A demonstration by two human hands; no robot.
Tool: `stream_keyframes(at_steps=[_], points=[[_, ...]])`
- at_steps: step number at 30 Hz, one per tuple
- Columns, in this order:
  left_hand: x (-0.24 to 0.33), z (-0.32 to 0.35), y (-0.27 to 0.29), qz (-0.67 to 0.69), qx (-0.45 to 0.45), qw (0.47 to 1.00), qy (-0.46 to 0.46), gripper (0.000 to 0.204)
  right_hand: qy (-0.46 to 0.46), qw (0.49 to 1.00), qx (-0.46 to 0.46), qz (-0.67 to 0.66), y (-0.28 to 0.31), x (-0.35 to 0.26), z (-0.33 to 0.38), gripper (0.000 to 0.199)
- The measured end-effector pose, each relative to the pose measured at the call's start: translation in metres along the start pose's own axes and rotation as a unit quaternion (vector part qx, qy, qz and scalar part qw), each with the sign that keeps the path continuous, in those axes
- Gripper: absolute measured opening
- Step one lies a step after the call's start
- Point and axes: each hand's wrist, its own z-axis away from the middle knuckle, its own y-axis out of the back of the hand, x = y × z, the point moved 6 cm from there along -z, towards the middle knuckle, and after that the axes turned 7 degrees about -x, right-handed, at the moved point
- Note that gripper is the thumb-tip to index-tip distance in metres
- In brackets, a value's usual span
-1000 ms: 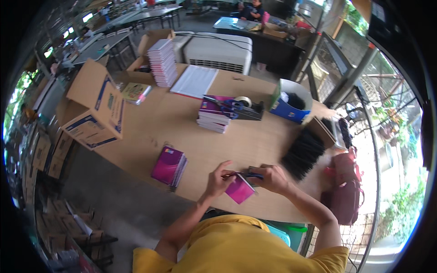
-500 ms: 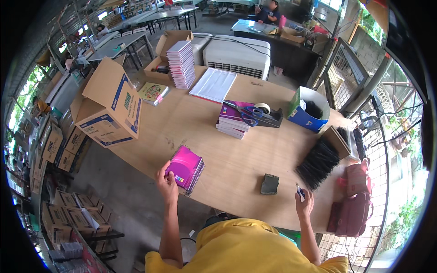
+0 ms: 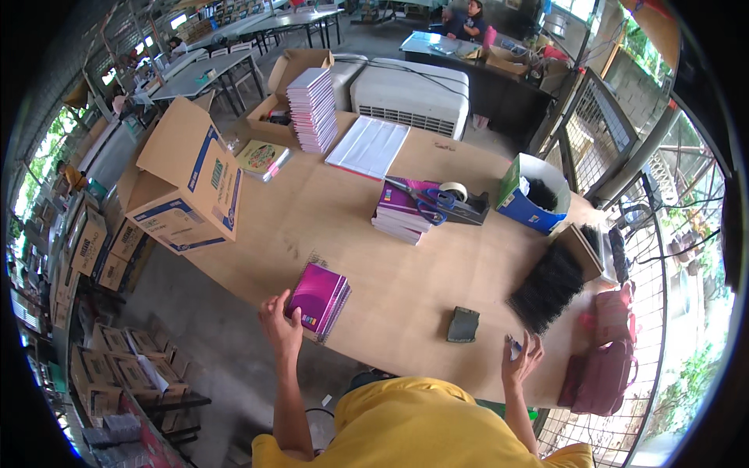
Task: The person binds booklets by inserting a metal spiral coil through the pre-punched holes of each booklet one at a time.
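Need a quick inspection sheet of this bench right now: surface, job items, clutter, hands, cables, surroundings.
Surface: brown table, much of the middle bare.
Job's things: small stack of magenta notebooks at the near edge; small blue-tipped item, too small to identify.
Clutter: dark pad, black spiral bindings, notebook pile with scissors, tape dispenser, blue bin, open cardboard box, tall notebook stack.
Hands: left hand touches the magenta stack; right hand pinches the small item.
Cables: nothing seen on the table.
Surroundings: white air-conditioner unit, boxes on the floor at left, a person at a far desk.
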Motion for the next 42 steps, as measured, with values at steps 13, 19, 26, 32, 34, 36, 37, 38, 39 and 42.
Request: stream_keyframes(at_steps=[13, 19, 26, 32, 34, 36, 37, 38, 39, 42], points=[[0.144, -0.204, -0.252, 0.523, -0.268, 0.767, 0.257, 0.065, 0.225, 0.952, -0.156, -0.136, -0.064, -0.31, -0.275, 0.108], [0.081, -0.237, -0.358, 0.524, -0.436, 0.708, 0.185, 0.079, 0.306, 0.934, -0.122, -0.138, -0.081, -0.326, -0.279, 0.092], [0.151, -0.221, -0.336, 0.445, -0.479, 0.744, 0.135, 0.082, -0.07, 0.993, 0.015, -0.089, -0.101, -0.108, -0.245, 0.069], [0.092, -0.238, -0.344, 0.442, -0.43, 0.773, 0.147, 0.074, -0.065, 0.996, -0.043, -0.038, -0.156, -0.075, -0.239, 0.071], [0.092, -0.236, -0.353, 0.437, -0.436, 0.774, 0.142, 0.069, -0.082, 0.938, -0.165, -0.293, -0.139, -0.139, -0.259, 0.08], [0.102, -0.231, -0.371, 0.431, -0.453, 0.77, 0.129, 0.065, -0.163, 0.704, -0.33, -0.608, -0.165, -0.204, -0.26, 0.099], [0.101, -0.229, -0.379, 0.429, -0.458, 0.769, 0.125, 0.063, -0.242, 0.608, -0.397, -0.644, -0.177, -0.233, -0.254, 0.106], [0.096, -0.229, -0.385, 0.43, -0.458, 0.769, 0.12, 0.061, -0.253, 0.571, -0.436, -0.648, -0.183, -0.254, -0.257, 0.107], [0.092, -0.225, -0.393, 0.43, -0.461, 0.768, 0.114, 0.058, -0.216, 0.558, -0.444, -0.667, -0.177, -0.264, -0.254, 0.11], [0.064, -0.215, -0.412, 0.436, -0.451, 0.774, 0.085, 0.053, -0.235, 0.554, -0.421, -0.679, -0.177, -0.27, -0.249, 0.093]])
